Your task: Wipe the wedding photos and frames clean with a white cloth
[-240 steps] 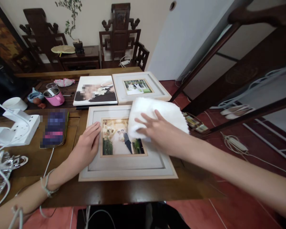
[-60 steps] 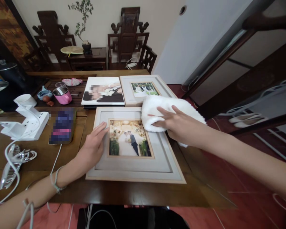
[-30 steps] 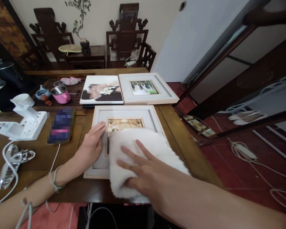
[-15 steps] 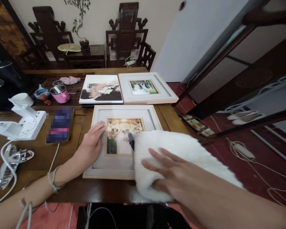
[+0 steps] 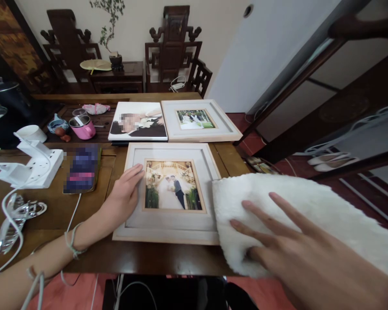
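A light wooden picture frame with a wedding photo lies flat on the table near the front edge. On its left side rests my left hand, holding it, with fingers together over the rim and the thumb hidden. My right hand presses on a fluffy white cloth, the fingers spread over it and the thumb tucked into a fold. The cloth overlaps the frame's right edge and hangs past the table's right side. The whole wedding photo shows.
Behind are a second framed photo and a white-edged photo panel. On the left are a phone, a white power strip, a silver hair claw and a pink mug. Cables trail by my left arm.
My right hand and the white cloth have slid right, from over the photo to the frame's right edge, uncovering the photo. My left hand and the frame stay put.
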The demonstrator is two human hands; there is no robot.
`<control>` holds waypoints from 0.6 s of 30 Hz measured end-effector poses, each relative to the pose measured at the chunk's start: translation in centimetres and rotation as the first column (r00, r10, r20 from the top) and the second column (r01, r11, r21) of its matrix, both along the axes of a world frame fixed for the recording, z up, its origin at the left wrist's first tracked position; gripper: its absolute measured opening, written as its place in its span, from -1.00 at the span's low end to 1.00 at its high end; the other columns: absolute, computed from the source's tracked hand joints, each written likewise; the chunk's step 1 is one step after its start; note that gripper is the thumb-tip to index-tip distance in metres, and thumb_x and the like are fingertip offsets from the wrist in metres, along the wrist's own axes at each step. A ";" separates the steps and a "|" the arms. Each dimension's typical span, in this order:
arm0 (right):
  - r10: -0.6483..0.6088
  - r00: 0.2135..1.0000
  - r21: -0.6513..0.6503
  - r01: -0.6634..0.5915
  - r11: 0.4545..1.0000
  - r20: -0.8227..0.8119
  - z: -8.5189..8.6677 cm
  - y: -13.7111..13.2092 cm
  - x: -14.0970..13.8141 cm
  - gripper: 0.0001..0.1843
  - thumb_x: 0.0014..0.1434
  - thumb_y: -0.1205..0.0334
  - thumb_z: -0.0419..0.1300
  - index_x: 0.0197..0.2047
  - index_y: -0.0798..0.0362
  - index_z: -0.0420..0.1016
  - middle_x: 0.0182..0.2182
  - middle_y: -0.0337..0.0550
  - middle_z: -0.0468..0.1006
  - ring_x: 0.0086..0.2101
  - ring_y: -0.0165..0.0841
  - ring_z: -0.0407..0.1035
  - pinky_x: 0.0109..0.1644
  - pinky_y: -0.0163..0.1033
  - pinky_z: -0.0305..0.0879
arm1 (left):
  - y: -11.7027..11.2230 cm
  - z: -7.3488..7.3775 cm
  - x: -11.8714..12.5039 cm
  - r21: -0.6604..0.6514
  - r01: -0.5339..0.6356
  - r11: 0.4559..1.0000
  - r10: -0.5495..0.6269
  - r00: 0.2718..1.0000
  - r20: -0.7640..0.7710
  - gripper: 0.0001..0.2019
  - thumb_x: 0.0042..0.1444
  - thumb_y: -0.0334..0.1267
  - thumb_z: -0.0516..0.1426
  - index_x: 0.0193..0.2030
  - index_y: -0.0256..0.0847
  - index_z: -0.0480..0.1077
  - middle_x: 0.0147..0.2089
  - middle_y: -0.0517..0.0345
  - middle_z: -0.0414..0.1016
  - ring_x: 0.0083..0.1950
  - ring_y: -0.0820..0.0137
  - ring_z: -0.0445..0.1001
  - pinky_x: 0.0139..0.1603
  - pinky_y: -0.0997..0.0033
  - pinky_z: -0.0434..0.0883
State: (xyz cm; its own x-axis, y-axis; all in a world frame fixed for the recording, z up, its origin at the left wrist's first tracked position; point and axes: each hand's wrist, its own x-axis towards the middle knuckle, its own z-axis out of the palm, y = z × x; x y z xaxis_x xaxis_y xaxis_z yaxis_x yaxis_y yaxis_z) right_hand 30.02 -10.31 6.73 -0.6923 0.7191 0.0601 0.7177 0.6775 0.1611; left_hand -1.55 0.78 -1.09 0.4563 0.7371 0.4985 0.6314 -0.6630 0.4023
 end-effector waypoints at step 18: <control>0.248 0.967 -0.331 -0.251 0.909 -0.053 0.6 5.4 -13.7 -0.68 0.25 0.23 0.09 -0.01 0.07 0.57 0.31 0.11 0.18 0.30 0.18 -0.12 0.28 0.48 -0.32 | -1.1 2.2 1.2 -0.255 -0.154 0.955 0.197 0.969 0.150 -0.59 0.31 -0.29 -0.15 0.22 -0.31 0.26 0.28 -0.12 0.34 0.32 0.26 0.29 0.35 0.07 0.21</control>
